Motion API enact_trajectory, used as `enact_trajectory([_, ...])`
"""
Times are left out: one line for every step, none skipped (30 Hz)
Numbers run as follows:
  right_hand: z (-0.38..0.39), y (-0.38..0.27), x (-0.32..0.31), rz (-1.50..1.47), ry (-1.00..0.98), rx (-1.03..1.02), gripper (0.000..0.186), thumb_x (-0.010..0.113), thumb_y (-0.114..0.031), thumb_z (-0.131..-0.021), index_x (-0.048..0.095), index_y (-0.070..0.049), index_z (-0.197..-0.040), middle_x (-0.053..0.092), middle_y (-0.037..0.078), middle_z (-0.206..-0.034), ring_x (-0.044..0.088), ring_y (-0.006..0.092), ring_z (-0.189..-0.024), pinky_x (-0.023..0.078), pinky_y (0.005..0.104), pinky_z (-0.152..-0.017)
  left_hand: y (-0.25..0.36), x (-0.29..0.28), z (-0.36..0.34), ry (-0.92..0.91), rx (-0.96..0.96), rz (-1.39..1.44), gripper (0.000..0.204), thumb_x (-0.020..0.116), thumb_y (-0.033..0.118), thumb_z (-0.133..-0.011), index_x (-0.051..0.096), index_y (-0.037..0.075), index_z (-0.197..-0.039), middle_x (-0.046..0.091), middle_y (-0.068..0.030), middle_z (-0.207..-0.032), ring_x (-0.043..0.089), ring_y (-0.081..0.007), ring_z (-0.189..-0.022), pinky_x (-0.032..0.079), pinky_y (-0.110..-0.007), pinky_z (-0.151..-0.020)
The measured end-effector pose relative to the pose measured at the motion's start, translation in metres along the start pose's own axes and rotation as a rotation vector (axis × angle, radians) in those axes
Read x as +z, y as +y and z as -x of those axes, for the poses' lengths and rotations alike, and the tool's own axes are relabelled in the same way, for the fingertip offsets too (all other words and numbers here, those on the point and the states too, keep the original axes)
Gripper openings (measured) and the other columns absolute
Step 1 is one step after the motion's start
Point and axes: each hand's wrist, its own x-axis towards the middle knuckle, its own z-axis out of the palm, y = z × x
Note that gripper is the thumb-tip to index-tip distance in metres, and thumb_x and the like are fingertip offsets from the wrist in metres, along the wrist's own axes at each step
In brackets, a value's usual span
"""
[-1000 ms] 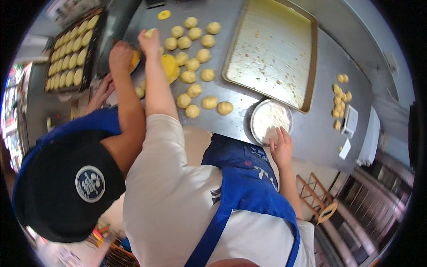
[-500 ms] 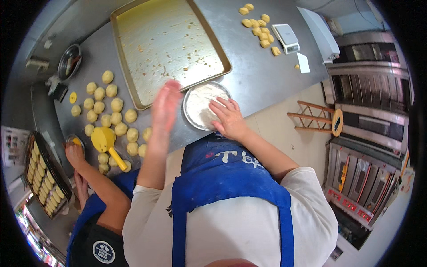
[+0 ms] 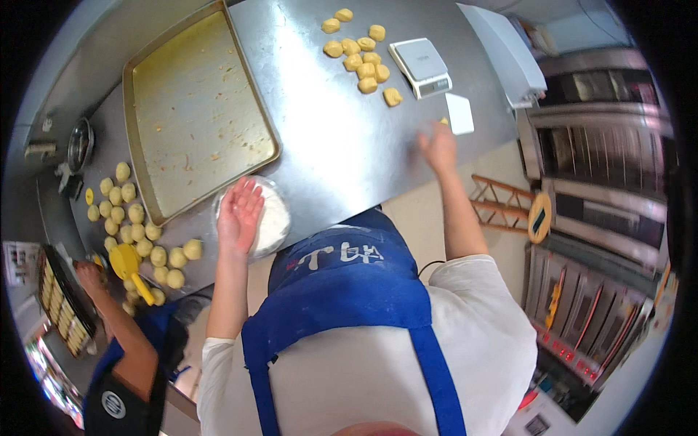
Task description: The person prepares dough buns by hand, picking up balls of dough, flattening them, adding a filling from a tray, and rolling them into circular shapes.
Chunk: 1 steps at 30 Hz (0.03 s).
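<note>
My left hand (image 3: 241, 215) is turned palm up with its fingers loosely spread and nothing in it. It is over the left side of a round bowl of white flour (image 3: 273, 221) at the table's near edge. My right hand (image 3: 438, 149) reaches out at the right, close to a small yellow dough piece (image 3: 444, 120) and a white dough scraper (image 3: 460, 114). Its fingers are blurred, so their grip cannot be made out. Beyond it are several yellow dough pieces (image 3: 366, 71) beside a white digital scale (image 3: 420, 67).
A large greasy baking tray (image 3: 196, 116) fills the table's left. Several round dough balls (image 3: 137, 213) and a yellow scoop (image 3: 126, 261) lie near a co-worker's hand (image 3: 90, 278). A filled tray (image 3: 65, 301) is at far left; a wooden stool (image 3: 538, 216) and ovens (image 3: 596, 152) are right.
My right hand has left the flour bowl and moved right toward the small dough piece. My left hand has turned palm up over the bowl. The whole view has shifted right.
</note>
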Motion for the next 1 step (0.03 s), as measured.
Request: enact_trajectory([-0.0197, 0.0148, 0.0116, -0.023, -0.022, -0.029, 0.037, 0.067, -0.021, -0.082, 0.061, -0.008, -0.116, 0.063, 0.019, -0.113, 0.061, 0.0316, -0.103, 0.049, 0.0394, -0.088, -0.0145, 0.0084, -0.0021, 0.086, 0.043, -0.001, 0.048, 0.041, 0.037, -0.100, 0.045, 0.005, -0.136, 0.052, -0.0109, -0.134, 0.047, -0.0278, -0.126, 0.036, -0.041, -0.108])
